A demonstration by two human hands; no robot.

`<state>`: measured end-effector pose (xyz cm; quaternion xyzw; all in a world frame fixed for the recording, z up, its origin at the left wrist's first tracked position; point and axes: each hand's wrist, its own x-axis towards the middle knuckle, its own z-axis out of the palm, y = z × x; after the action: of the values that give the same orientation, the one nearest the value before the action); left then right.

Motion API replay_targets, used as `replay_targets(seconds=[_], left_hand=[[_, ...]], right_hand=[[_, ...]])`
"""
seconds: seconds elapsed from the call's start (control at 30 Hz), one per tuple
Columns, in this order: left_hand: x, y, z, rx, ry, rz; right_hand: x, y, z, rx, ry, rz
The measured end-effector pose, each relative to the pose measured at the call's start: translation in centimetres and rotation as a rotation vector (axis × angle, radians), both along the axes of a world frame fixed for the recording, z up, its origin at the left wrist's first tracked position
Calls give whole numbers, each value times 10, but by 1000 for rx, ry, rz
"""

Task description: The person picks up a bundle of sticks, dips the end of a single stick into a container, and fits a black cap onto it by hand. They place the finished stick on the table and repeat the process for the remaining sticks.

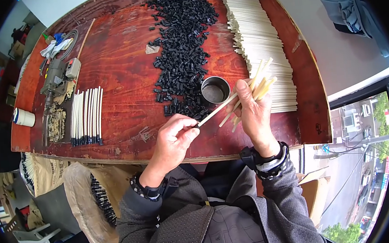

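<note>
- Left hand [174, 139] pinched shut on the near end of 1 pale stick [218, 107], apparently with a black cap at the tip.
- Right hand [252, 112] closed loosely around a bundle of sticks [260, 84], fanned above the table [121, 58].
- Metal cup [215, 91] sits just beside the black cap pile [181, 45].
- Stacked sticks [262, 47] lie right of the pile; capped sticks [86, 116] far left.
- Risk: the loose fan may slip and scatter, or knock the cup.

A pale wooden stick [218, 108], black-capped at its lower end, slants beside a loose bundle of sticks [254, 94].
</note>
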<state>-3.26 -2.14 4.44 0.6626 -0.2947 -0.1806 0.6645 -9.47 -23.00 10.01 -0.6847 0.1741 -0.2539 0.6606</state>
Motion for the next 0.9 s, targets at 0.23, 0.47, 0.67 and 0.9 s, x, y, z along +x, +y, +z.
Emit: replay_targets(seconds=[0.23, 0.47, 0.67, 0.9], left_hand=[[-3, 3, -14, 27, -375, 149], [12, 57, -12, 220, -592, 448], [47, 162, -41, 781, -764, 765], [53, 158, -32, 958, -951, 789]], right_hand=[[0, 24, -14, -36, 38, 7], [8, 13, -20, 23, 6, 26], [11, 14, -19, 103, -6, 95], [11, 3, -19, 49, -50, 164]])
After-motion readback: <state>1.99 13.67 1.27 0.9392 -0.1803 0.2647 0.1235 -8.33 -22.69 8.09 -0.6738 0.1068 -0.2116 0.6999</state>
